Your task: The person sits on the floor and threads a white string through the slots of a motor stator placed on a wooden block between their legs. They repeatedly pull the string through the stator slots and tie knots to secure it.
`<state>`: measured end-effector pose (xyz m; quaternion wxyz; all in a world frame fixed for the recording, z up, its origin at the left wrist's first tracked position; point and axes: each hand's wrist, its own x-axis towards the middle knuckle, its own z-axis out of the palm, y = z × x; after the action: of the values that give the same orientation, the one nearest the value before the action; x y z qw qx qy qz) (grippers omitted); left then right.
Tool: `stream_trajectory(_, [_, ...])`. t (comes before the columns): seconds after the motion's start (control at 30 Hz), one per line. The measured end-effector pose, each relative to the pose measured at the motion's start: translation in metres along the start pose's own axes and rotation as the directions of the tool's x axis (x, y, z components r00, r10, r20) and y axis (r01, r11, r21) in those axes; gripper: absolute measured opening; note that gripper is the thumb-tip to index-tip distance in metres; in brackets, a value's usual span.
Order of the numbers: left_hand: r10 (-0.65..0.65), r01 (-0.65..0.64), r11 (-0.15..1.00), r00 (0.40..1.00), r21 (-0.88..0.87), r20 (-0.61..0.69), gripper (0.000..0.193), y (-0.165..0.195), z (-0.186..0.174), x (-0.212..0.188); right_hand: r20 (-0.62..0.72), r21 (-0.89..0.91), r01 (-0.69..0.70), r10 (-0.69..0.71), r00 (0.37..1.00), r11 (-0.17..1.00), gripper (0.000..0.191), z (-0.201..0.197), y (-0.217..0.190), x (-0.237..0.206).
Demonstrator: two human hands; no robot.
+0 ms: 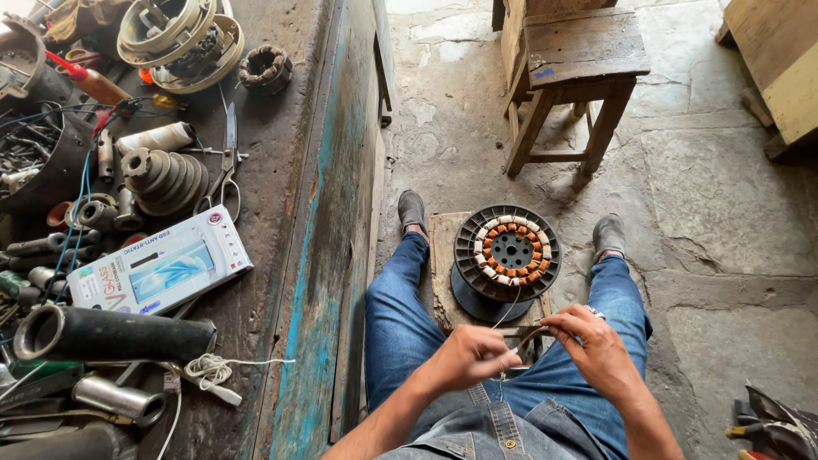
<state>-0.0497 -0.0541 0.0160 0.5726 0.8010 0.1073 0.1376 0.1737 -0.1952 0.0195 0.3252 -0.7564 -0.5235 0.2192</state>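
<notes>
Fingers: left hand (467,356) and right hand (591,347) pinch a thin wire (509,313) | wire ends hidden | stator (509,252) beyond knees

A single head-worn camera looks steeply down from a seated person's eye level, close over the hands (528,349) and lap. It faces forward across the stone floor (724,204) toward a wooden stool (579,51), with the cluttered surface (281,153) running along the frame's left edge.
</notes>
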Motion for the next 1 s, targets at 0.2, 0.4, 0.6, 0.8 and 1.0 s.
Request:
stream_trajectory(0.2, [0.098,-0.030,0.945,0.976,0.326,-0.194,0.037,0.023,0.000,0.011,-0.043,0.055,0.075,-0.073,0.996,0.996,0.026,0.032,-0.007,-0.003])
stream_trajectory(0.4, [-0.118,0.124,0.990,0.990,0.067,-0.079,0.029,0.013,0.002,0.012,-0.075,-0.013,0.158,-0.158,0.985,0.987,0.031,0.047,-0.012,-0.011])
stream_trajectory(0.6, [-0.069,0.090,0.994,0.957,0.065,-0.281,0.023,0.015,0.022,0.000,-0.186,0.003,-0.002,0.002,0.983,1.000,0.018,0.048,-0.020,-0.021])
stream_trajectory(0.8, [-0.162,0.126,0.939,0.983,-0.319,-0.091,0.030,-0.004,0.023,-0.009,-0.425,-0.076,0.276,-0.281,0.860,0.958,0.016,0.043,-0.038,-0.026])
stream_trajectory(1.0, [-0.325,0.270,0.814,0.945,-0.515,-0.019,0.019,-0.015,0.026,0.009,-0.394,0.247,0.218,-0.108,0.913,0.944,0.013,0.039,-0.042,-0.019])
